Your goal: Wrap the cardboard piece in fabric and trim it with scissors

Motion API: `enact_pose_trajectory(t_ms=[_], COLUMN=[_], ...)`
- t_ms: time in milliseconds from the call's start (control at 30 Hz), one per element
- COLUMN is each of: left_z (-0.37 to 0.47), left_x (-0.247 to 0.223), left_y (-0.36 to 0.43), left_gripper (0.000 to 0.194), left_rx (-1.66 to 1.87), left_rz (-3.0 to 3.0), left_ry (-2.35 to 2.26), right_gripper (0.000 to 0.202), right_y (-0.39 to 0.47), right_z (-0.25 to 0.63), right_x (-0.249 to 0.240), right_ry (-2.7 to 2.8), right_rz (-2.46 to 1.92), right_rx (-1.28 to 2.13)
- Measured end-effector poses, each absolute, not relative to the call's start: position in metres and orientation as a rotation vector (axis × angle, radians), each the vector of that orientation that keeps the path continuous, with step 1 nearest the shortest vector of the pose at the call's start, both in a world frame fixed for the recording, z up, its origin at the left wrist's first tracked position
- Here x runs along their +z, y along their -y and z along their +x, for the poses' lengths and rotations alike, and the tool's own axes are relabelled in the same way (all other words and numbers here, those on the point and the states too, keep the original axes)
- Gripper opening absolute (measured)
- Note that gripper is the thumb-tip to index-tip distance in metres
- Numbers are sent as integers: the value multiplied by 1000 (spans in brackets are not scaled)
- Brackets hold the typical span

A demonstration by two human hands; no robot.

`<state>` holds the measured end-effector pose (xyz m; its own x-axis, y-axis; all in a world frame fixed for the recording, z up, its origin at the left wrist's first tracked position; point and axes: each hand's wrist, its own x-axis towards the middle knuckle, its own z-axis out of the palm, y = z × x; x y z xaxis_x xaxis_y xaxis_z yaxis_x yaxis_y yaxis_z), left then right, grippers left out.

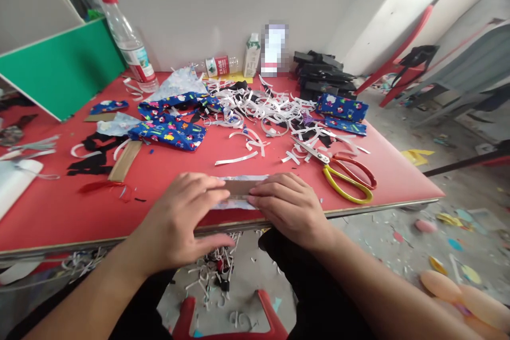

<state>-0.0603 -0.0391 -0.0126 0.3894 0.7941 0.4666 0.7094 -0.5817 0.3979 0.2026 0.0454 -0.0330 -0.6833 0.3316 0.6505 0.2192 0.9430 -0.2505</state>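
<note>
A brown cardboard strip (239,187) lies on pale blue patterned fabric (238,204) at the table's front edge. The fabric shows along both long sides of the strip. My left hand (187,212) rests its outstretched fingertips on the left end, its thumb spread apart past the table edge. On the right end, my right hand (290,207) presses with its fingers close together and curled over strip and fabric; its thumb is mostly hidden. Scissors (338,167) with one red and one yellow handle lie partly open to the right of my right hand.
White strip scraps (263,106) are heaped on the red table (171,162). Blue printed fabric (171,133) lies left, near another cardboard strip (125,162). A tall bottle (131,48), a carton (252,56) and a black stack (324,74) stand behind. A red stool (229,334) is below.
</note>
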Motion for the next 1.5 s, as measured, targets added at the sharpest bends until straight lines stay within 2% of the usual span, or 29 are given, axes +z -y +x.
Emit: enact_pose_trajectory(t_ms=[67,200,233,333,467,633,800,1000,1267,1500], left_z=[-63,-66,-66,-63,-56,-46,-35,-28,-40,-58], left_x=[-22,-31,-30,-27,-28,-27,-16,-13,-17,-9], left_y=[48,56,57,59,62,57,47,44,41,44], left_gripper=[36,40,37,29,28,21,21,27,30,31], left_rx=[1002,1000,973,895,855,844,743,649,678,443], left_rz=[2652,2775,2802,2910,2897,2635,2447,2237,2151,2192], left_ry=[-1385,-1341,-1332,-1277,-1297,-1470,-1575,-1694,-1800,-1725], right_gripper=[21,47,49,35,18,6,13,19,22,22], right_y=[-43,-36,-35,-31,-25,-25,-28,-27,-27,-29], right_z=[205,213,215,220,223,216,206,192,193,191], right_x=[-38,-46,-46,-47,-46,-39,-25,-19,-18,-19], right_ry=[2344,2331,2338,2369,2351,2371,2432,2444,2404,2414], right_rz=[-370,-346,-328,-290,-508,-664,-867,-984,-1056,-1068], right_rx=[253,354,375,391,334,563,746,711,849,867])
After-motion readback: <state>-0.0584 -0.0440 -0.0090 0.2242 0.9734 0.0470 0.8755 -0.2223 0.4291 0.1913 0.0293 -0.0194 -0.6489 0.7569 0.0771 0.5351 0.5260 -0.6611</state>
